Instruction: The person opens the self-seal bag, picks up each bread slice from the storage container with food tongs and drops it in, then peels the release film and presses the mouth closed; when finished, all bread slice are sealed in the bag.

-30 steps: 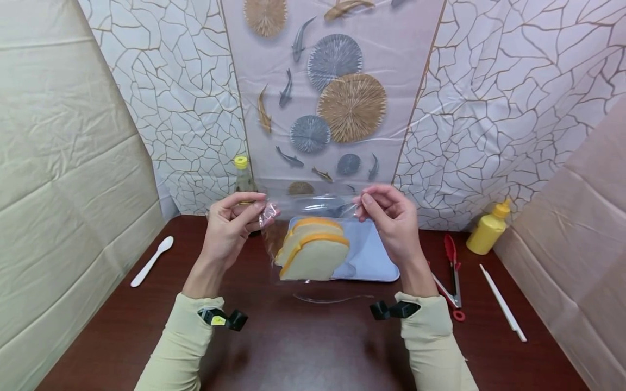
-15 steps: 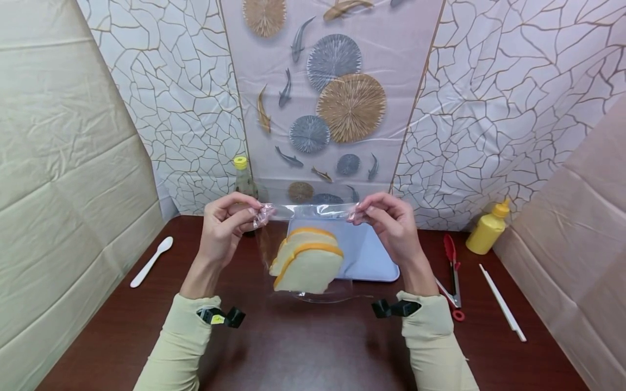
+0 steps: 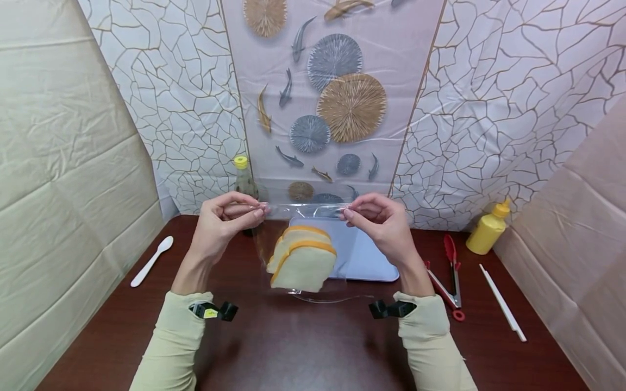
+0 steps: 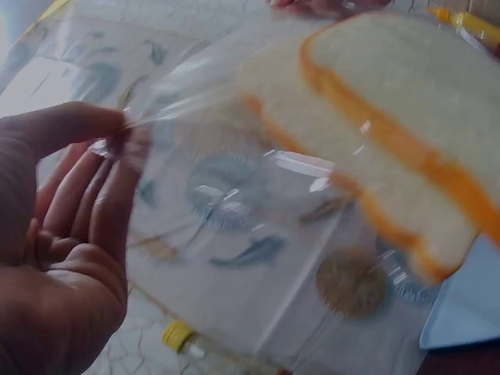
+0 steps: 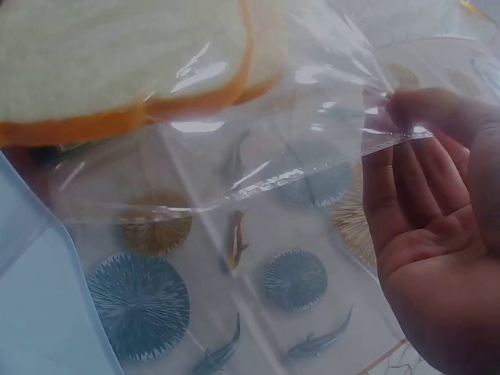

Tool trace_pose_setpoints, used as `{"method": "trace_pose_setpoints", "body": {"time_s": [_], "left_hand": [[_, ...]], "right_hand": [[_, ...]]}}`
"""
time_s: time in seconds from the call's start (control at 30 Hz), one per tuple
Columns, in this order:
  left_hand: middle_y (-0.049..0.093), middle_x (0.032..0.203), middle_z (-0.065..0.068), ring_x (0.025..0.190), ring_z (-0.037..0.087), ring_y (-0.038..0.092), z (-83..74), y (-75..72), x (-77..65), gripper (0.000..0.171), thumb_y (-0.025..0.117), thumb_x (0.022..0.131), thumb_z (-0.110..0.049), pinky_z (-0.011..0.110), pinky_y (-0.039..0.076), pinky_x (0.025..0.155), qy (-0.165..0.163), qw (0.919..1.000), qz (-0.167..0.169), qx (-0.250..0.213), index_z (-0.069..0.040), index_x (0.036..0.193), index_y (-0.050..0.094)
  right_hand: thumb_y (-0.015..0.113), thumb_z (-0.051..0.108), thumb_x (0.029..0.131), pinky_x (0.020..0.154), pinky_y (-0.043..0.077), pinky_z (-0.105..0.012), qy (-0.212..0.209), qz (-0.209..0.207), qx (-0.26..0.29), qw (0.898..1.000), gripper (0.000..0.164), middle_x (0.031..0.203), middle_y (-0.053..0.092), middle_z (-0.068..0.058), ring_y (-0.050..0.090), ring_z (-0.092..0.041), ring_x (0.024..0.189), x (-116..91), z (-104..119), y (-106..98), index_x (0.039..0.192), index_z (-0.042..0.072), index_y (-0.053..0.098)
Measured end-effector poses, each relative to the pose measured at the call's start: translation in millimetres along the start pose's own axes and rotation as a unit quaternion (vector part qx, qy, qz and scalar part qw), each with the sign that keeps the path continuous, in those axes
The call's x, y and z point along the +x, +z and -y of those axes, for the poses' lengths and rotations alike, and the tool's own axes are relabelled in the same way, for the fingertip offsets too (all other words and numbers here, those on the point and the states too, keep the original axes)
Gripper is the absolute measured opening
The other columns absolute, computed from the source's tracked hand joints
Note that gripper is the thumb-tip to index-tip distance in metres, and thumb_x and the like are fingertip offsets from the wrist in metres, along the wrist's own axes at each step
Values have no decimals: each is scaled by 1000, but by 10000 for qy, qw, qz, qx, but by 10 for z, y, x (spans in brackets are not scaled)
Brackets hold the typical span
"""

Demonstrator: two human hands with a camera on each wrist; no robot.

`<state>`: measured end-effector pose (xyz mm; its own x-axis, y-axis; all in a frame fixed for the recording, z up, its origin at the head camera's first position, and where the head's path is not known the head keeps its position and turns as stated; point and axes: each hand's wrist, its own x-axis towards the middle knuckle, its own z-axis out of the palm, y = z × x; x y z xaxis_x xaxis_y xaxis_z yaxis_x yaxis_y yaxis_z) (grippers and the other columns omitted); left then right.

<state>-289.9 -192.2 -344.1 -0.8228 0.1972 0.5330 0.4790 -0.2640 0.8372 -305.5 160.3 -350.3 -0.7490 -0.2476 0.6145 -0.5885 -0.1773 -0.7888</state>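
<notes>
A clear plastic bag (image 3: 303,210) hangs between my two hands, its top edge stretched nearly level. Inside it, two bread slices (image 3: 304,267) with orange crusts overlap, leaning toward the left side. My left hand (image 3: 215,231) pinches the bag's upper left corner between thumb and fingers, as the left wrist view also shows at the bag film (image 4: 195,101). At the upper right corner, my right hand (image 3: 383,231) pinches the film the same way. Behind the bag lies a pale blue tray (image 3: 367,255), partly covered by the bag and my right hand.
A white spoon (image 3: 152,262) lies at left. Behind my left hand stands a yellow-capped bottle (image 3: 243,176). To the right are red-tipped tongs (image 3: 455,277), white chopsticks (image 3: 502,304) and a yellow squeeze bottle (image 3: 488,228). A thin clear strip (image 3: 337,300) lies before the tray.
The bag with the bread has come lower and slightly left. Both hands keep their pinch; my right hand has shifted left and a little down.
</notes>
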Motion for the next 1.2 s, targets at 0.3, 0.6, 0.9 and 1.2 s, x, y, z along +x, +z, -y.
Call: {"method": "trace_pose_setpoints", "body": {"time_s": [0.3, 0.6, 0.9, 1.2], "left_hand": [[82, 114, 19, 104, 27, 83, 0, -506, -214, 18, 64, 99, 18, 51, 64, 87, -73, 9997, 232, -1, 13, 116, 66], [82, 117, 19, 106, 24, 82, -408, -1238, -396, 41, 42, 103, 26, 34, 65, 85, -597, 9929, 580, -854, 6, 125, 70], [84, 105, 4, 96, 11, 80, 498, -1690, -343, 33, 68, 102, 7, 32, 65, 89, -2724, 9513, -360, 1397, 14, 133, 60], [82, 103, 14, 83, 4, 77, 1070, -1546, -422, 34, 69, 102, 1, 24, 65, 79, -2791, 9148, -1315, 2605, 16, 132, 63]], "right_hand": [[69, -4, 103, 91, 66, -48, 362, 452, 272, 9980, 18, 119, 76, -32, 82, -23, 102, -20, -260, 389, 119, -11, 66], [62, 3, 109, 94, 62, -61, 1536, 975, 1467, 9723, 24, 133, 74, -23, 79, -25, 110, 10, -550, 1090, 130, -8, 64], [57, -5, 107, 97, 64, -36, 2952, 306, 726, 9522, 31, 134, 71, -31, 78, -33, 115, 46, -1344, 1407, 136, -11, 62], [62, 3, 105, 103, 62, -38, 3279, 32, -230, 9444, 38, 137, 69, -31, 69, -42, 129, 137, -1574, 1466, 140, -12, 59]]}}
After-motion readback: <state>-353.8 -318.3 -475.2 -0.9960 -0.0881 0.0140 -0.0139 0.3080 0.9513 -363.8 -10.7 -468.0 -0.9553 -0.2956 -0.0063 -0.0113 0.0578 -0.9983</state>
